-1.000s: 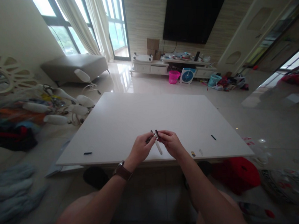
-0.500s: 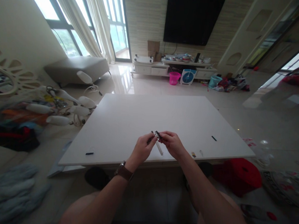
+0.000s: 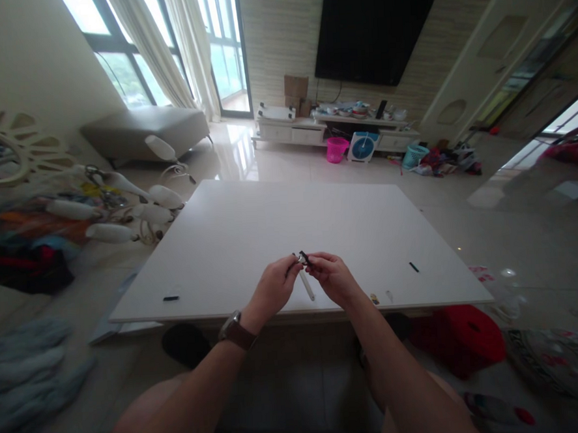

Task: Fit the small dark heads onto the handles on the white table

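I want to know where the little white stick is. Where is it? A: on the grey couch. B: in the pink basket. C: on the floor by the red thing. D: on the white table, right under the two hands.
D. The white stick lies on the white table just below where the left hand and right hand meet.

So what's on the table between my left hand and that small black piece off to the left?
Nothing: head view shows bare white table between left hand and black piece.
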